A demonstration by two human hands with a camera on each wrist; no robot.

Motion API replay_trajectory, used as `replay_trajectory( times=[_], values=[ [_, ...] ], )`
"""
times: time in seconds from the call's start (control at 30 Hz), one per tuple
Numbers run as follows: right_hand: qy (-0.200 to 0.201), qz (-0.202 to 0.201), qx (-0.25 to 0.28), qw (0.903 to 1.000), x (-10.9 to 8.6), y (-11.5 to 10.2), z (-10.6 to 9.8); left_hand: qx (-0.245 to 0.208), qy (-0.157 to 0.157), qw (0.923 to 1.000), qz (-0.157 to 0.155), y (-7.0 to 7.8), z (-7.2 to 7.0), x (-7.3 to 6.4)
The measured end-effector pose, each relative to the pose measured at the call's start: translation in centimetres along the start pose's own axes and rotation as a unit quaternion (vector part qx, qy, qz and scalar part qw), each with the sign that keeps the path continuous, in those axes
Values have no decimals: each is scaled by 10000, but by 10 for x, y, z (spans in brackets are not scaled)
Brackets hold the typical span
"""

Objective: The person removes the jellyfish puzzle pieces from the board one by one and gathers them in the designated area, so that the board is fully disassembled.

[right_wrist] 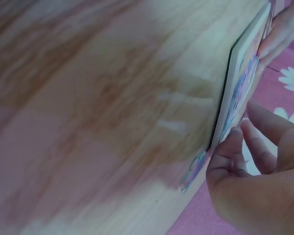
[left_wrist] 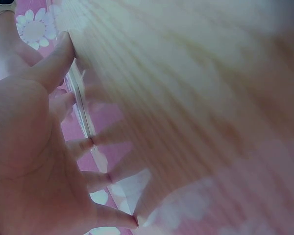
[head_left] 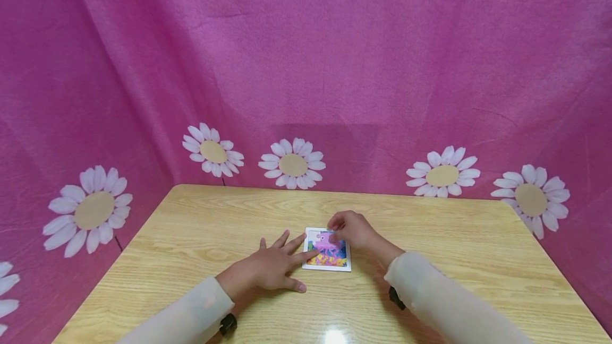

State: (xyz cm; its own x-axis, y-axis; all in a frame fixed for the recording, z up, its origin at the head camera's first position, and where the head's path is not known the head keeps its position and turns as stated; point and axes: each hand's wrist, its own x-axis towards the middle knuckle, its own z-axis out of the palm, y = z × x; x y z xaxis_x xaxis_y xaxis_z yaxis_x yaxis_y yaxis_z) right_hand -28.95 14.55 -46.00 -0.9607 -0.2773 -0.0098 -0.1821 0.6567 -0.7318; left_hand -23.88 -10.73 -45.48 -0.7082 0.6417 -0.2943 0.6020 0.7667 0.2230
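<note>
A small picture puzzle in a white-bordered tray (head_left: 326, 267) lies on the table, showing a pink sea animal over blue and yellow. A pale gap shows in the picture's upper left. My left hand (head_left: 273, 268) is spread flat at the tray's left side, one fingertip over the picture. In the head view my right hand (head_left: 355, 230) bends over the tray's upper right; its fingertips (right_wrist: 231, 139) sit close to the board in the right wrist view. Whether they pinch a piece is unclear. A colourful puzzle piece (right_wrist: 193, 171) appears beside the tray near that hand.
The light wooden table (head_left: 430, 291) runs back to a pink cloth (head_left: 363, 78) printed with white daisies. Cloth also hangs along both sides. Each sleeve has a dark wrist device (head_left: 228, 324) beneath it.
</note>
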Motion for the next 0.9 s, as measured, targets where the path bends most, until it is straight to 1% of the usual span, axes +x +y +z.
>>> replay_trajectory(
  times=[0.13, 0.37, 0.53, 0.9],
  values=[
    [-30, 188, -122, 9997, 0, 0, 4, -12, 1, 10000, 9, 1, 0, 0],
    [-74, 129, -381, 9992, -1, -3, 5, -10, 3, 10000, 9, 2, 0, -1],
    [-57, 176, -443, 9988, -2, -4, 6, -33, -4, 10000, 24, 1, 0, 0],
    [-49, 35, -395, 9992, -2, -5, 7, 26, -22, 10000, 4, 0, 1, 2]
  ],
)
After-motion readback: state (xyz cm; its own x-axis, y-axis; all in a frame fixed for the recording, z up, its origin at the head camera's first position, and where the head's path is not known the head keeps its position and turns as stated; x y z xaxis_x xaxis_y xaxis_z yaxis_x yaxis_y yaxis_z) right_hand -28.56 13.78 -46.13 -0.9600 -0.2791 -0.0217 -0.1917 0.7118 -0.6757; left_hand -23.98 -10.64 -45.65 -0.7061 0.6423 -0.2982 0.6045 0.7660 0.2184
